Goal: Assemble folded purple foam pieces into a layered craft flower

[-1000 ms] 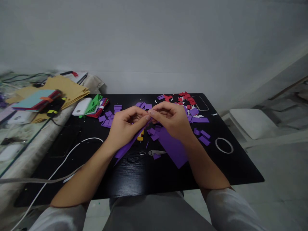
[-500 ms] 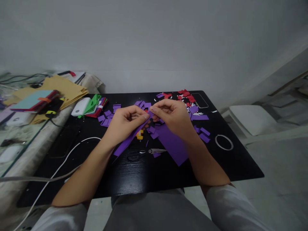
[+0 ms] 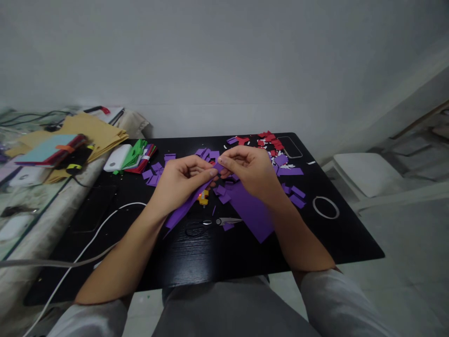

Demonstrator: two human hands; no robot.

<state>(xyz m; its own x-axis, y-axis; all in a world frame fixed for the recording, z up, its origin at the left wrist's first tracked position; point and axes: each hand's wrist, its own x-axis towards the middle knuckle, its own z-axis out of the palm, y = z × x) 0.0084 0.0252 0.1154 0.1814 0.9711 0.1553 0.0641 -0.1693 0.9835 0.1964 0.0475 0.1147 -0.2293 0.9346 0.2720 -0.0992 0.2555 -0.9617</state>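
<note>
Your left hand (image 3: pixel 182 180) pinches purple paper strip (image 3: pixel 179 214) | your right hand (image 3: pixel 254 173) grips its far tip | strip slants near-left from your fingertips (left hand nearer its bulk) | above black table (image 3: pixel 224 257)

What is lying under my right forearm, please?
A large purple sheet runs partly beneath your right forearm, on the black table. The arm hides the rest, so anything more there cannot be seen.
</note>
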